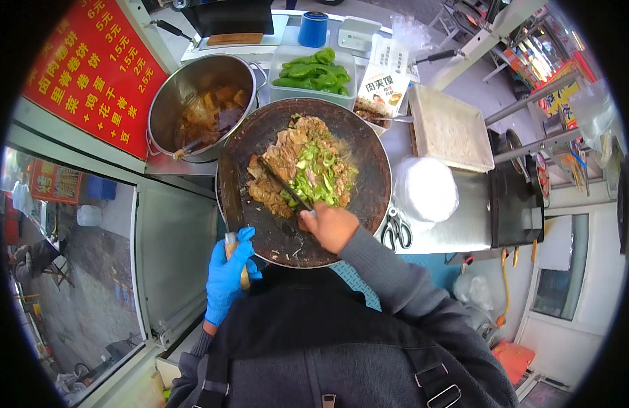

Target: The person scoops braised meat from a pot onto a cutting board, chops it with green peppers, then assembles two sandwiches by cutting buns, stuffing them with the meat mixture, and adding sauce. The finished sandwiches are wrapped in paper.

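My left hand [225, 275], in a blue disposable glove, is wrapped around the wooden handle [238, 257] of a knife. Its broad dark blade [234, 204] lies along the left side of a round chopping block [368, 168]. My bare right hand [332, 225] grips a second knife [286, 184], whose blade is seen nearly edge-on and reaches into the food; its handle is hidden in the fist. Chopped cooked meat [281, 148] covers the block's middle, with a heap of chopped green peppers [314, 178] to its right.
A deep steel pot [159, 109] of braised meat in brown liquid stands left. Behind the block is a plastic tub [312, 94] of whole green peppers [317, 71]. Scissors [396, 232], a stack of white plastic bags [426, 188] and a pale tray [452, 127] sit right.
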Demonstrator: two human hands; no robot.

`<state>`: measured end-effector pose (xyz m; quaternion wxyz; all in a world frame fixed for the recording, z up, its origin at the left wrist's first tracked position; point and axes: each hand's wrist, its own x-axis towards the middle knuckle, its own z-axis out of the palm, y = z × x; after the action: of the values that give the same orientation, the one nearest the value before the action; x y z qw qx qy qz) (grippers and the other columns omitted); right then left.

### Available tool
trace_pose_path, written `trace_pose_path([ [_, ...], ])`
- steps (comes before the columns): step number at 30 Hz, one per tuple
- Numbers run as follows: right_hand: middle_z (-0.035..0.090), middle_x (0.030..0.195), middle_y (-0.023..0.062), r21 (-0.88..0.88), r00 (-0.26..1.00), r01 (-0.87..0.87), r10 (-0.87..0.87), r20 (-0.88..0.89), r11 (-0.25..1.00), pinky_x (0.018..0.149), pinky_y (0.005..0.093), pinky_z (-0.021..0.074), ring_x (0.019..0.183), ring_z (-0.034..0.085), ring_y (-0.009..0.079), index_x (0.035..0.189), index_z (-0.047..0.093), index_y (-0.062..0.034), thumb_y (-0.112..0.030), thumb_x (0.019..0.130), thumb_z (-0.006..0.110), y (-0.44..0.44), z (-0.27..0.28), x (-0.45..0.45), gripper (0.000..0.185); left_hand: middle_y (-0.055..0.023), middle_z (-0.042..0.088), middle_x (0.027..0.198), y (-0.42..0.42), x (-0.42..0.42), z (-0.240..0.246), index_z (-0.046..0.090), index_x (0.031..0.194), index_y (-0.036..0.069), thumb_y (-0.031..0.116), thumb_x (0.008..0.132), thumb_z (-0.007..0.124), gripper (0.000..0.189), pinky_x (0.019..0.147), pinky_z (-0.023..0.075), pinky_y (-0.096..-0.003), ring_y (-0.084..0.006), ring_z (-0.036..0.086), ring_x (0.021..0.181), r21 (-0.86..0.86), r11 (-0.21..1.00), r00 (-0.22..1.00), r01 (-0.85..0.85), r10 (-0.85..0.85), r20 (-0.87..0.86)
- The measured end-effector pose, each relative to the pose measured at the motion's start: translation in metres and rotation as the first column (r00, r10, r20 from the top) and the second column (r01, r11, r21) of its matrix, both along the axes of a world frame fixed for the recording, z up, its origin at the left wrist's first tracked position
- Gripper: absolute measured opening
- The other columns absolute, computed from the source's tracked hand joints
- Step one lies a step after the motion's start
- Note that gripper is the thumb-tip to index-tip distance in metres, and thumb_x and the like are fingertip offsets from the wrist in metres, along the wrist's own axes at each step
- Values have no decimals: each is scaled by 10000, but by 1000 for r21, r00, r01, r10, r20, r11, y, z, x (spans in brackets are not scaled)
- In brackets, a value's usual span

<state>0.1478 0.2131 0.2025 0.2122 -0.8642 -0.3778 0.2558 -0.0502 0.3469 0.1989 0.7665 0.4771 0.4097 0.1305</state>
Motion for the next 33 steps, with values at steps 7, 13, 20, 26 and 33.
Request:
trace_pose_path([
  [7, 476, 556, 57, 64, 395, 780, -409, -823, 623, 347, 284, 392, 357, 449, 168, 855, 479, -53, -418, 1010, 350, -104, -19, 12, 417, -41, 623, 1009, 38, 10, 3, 546, 1202, 46, 204, 951, 568, 298, 539, 522, -242, -70, 564, 638, -63, 990, 992, 125, -124, 31],
  [13, 485, 575, 65, -62, 130, 883, -368, -921, 466, 371, 302, 394, 377, 456, 185, 875, 500, -47, -452, 994, 391, -92, -63, -39, 436, -36, 582, 763, 12, 25, -1, 570, 1225, 76, 237, 961, 570, 309, 527, 530, -294, -119, 570, 586, -215, 936, 957, 278, -290, -26],
  [20, 535, 573, 78, 101, 692, 640, -513, -508, 762, 396, 314, 415, 400, 508, 169, 863, 490, -14, -381, 992, 456, -47, -15, -48, 391, -43, 572, 797, 34, 32, -1, 545, 1278, 107, 256, 962, 566, 350, 556, 556, -321, -124, 576, 607, -252, 859, 895, 447, -433, 112],
  [26, 596, 674, 238, -16, 914, 405, -405, -9, 914, 604, 490, 466, 697, 623, 417, 888, 545, -14, -418, 948, 506, -28, 25, -12, 411, -45, 572, 818, 55, 19, -15, 531, 1303, 108, 274, 974, 540, 368, 533, 555, -322, -124, 576, 589, -160, 902, 914, 401, -384, 129],
  [33, 645, 746, 225, -196, 992, 102, -83, 100, 975, 706, 488, 499, 748, 644, 395, 885, 600, -16, -469, 968, 407, 7, 29, 24, 500, -50, 577, 805, 56, 14, -21, 525, 1307, 80, 301, 984, 512, 392, 507, 547, -319, -121, 571, 565, -220, 896, 918, 386, -350, 185],
])
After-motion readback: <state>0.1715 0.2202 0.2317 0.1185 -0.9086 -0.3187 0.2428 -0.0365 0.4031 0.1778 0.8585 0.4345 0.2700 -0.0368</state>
